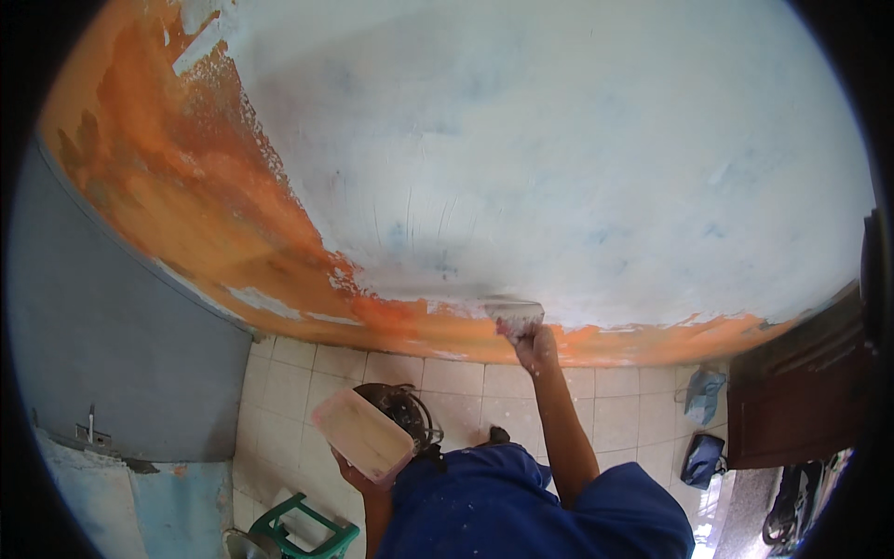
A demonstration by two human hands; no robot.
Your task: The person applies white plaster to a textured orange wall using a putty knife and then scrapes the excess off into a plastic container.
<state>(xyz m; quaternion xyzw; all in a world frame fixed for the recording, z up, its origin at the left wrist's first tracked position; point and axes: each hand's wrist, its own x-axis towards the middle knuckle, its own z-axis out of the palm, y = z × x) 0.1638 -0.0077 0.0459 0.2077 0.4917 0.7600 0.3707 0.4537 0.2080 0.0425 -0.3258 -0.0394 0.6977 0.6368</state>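
Observation:
In front of me is a wall [521,168] with a broad whitish coat over its upper part. Orange paint [270,289] still shows along the lower strip and at the left. My right hand [537,350] is closed around a wide-bladed putty knife [518,315]. Its blade lies at the wall, near the lower border of the white coat. Low at my left, my left hand [353,473] grips a pinkish rectangular plastic tub [399,470] from beneath. Pale paste [366,430] shows inside the tub. Most of the left fingers are hidden under it.
A dark bucket [402,402] stands on the tiled floor [453,376], partly behind the tub. A green plastic stool [337,538] is at lower left, beside a grey panel [121,307]. Two bags, one light blue [704,399], one dark [700,463], lie near brown wooden furniture [792,401] at right.

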